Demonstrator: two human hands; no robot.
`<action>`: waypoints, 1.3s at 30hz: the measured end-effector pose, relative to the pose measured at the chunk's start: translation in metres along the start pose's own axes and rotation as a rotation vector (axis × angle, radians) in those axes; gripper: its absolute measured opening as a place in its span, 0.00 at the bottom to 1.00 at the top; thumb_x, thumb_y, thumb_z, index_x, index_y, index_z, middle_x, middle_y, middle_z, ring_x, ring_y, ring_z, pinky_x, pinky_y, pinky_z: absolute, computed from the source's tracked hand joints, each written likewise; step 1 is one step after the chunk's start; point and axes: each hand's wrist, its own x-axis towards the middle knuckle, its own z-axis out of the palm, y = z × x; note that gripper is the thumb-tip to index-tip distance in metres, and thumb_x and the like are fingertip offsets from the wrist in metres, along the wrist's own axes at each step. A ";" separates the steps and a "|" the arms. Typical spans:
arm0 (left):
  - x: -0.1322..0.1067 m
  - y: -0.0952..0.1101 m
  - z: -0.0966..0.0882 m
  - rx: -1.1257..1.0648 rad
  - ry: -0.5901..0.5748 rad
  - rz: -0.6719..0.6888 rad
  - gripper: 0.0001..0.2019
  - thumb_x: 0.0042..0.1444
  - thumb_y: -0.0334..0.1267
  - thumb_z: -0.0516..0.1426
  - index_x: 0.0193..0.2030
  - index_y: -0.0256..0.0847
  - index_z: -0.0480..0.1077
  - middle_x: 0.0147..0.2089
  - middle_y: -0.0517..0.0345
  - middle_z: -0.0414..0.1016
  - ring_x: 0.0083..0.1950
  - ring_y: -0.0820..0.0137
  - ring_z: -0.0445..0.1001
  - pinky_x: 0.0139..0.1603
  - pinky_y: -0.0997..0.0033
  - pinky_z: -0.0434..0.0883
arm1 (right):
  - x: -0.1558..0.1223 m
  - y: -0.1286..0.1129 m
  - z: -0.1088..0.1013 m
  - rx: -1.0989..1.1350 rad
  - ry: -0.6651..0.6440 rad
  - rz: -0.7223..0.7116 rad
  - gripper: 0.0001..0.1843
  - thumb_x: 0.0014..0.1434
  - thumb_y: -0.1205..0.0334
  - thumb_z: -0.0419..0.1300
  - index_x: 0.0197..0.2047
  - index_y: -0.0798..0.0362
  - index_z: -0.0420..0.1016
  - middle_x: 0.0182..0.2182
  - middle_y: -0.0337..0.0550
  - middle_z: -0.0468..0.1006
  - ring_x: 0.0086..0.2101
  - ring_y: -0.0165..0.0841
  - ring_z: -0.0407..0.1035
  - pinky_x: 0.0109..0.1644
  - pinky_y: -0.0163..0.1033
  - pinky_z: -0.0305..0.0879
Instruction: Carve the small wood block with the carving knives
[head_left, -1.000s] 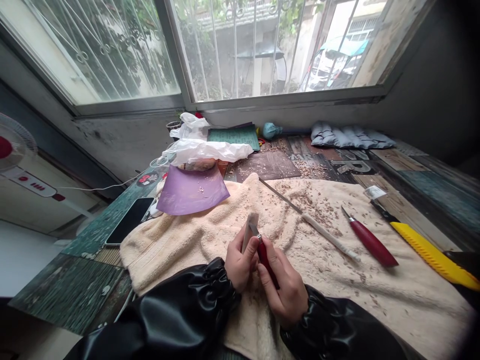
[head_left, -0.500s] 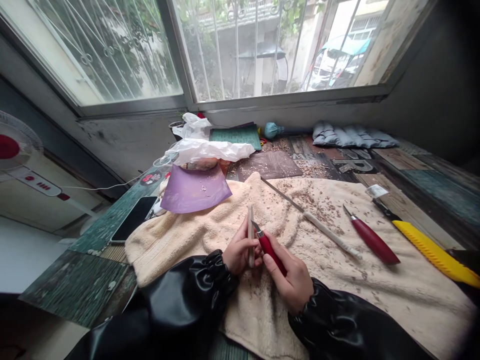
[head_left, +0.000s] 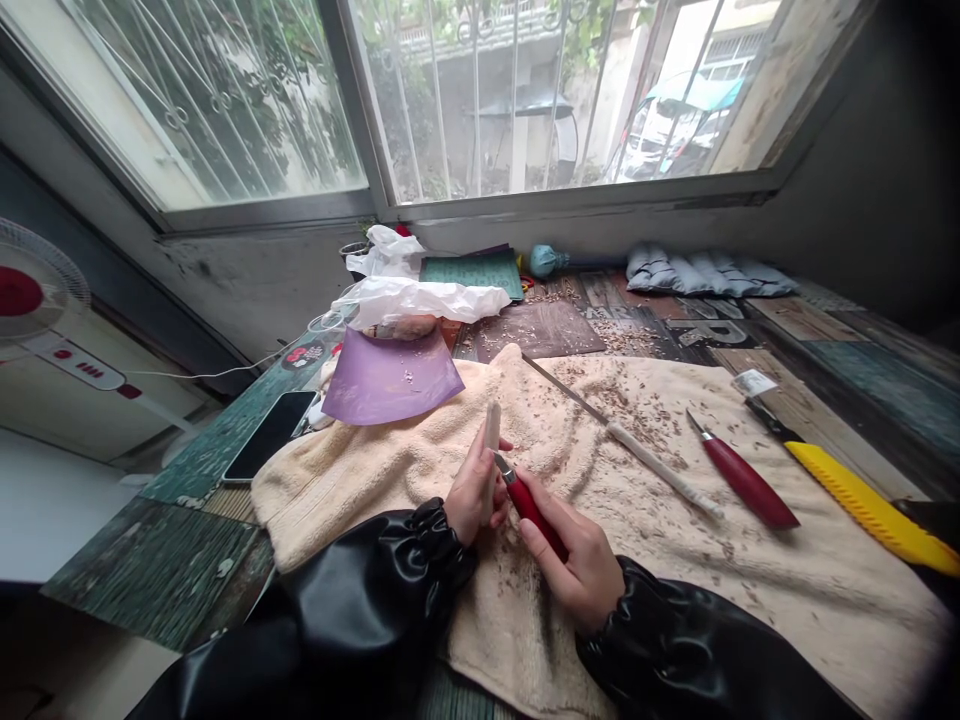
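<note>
Left hand (head_left: 471,494): fingers grip pale strip (head_left: 492,428), which stands nearly upright above towel (head_left: 352,490).
Right hand (head_left: 583,572): fingers wrap red-handled knife (head_left: 538,515), blade close to strip.
Towel: holds scattered shavings (head_left: 654,428), 1 other red knife (head_left: 751,482).

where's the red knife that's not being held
In the head view, the spare red-handled knife lies on the beige towel, right of the right hand, between the thin rod and the yellow-handled tool.

Glossy black sleeves (head_left: 330,615), gathered cuffs (head_left: 444,535)
</note>
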 end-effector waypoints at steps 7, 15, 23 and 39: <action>-0.001 0.005 0.004 0.033 0.000 -0.059 0.20 0.46 0.41 0.57 0.43 0.39 0.55 0.20 0.70 0.57 0.12 0.85 0.50 0.11 0.83 0.48 | -0.001 0.002 0.002 0.012 -0.025 -0.017 0.27 0.57 0.64 0.47 0.60 0.51 0.51 0.47 0.46 0.70 0.46 0.32 0.66 0.48 0.37 0.65; -0.002 0.002 0.007 0.078 0.009 -0.053 0.18 0.48 0.44 0.56 0.42 0.40 0.54 0.17 0.71 0.54 0.12 0.83 0.51 0.11 0.82 0.49 | -0.002 0.003 0.005 -0.001 -0.023 0.001 0.26 0.57 0.64 0.46 0.60 0.52 0.51 0.47 0.48 0.70 0.46 0.33 0.66 0.47 0.38 0.65; -0.004 0.002 0.009 0.082 0.030 -0.041 0.18 0.48 0.45 0.57 0.42 0.40 0.56 0.16 0.71 0.52 0.13 0.84 0.49 0.12 0.81 0.46 | -0.004 0.003 0.006 -0.074 0.003 -0.029 0.26 0.58 0.64 0.45 0.60 0.52 0.50 0.43 0.47 0.72 0.46 0.34 0.66 0.45 0.37 0.67; -0.008 0.003 0.014 0.151 0.063 0.035 0.16 0.50 0.44 0.55 0.43 0.40 0.59 0.22 0.67 0.56 0.16 0.84 0.51 0.15 0.80 0.49 | -0.009 0.006 0.013 -0.077 0.039 -0.037 0.28 0.58 0.65 0.45 0.62 0.53 0.47 0.42 0.49 0.71 0.41 0.34 0.69 0.40 0.35 0.69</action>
